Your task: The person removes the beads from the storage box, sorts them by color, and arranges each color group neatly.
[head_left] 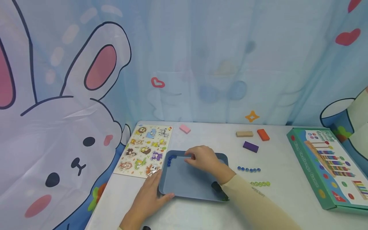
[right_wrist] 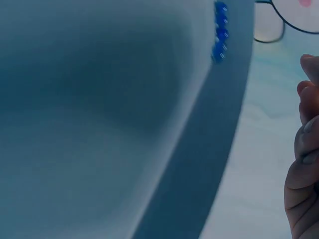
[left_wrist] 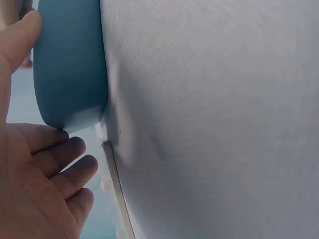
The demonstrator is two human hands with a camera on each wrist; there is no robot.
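A blue-grey tray (head_left: 187, 179) lies on the white table. Several small dark-blue beads (head_left: 169, 161) line its far left corner; the right wrist view shows blue beads (right_wrist: 221, 32) along the wall. My left hand (head_left: 149, 193) touches the tray's near left corner, thumb (left_wrist: 22, 37) against its side and the other fingers loosely extended. Over the tray's far side hovers my right hand (head_left: 202, 158), its fingers curled and thumb near the index finger. Whether a small thing sits between those fingertips is hidden. In the right wrist view the right hand (right_wrist: 304, 149) shows only at the edge.
Left of the tray lies an animal puzzle board (head_left: 143, 151). Behind are pink (head_left: 185, 129), tan (head_left: 244, 134), orange (head_left: 263, 134) and purple (head_left: 250, 147) blocks. Rows of blue beads (head_left: 249, 169) and yellow-green beads (head_left: 260, 184) lie right, before a game box (head_left: 330, 169).
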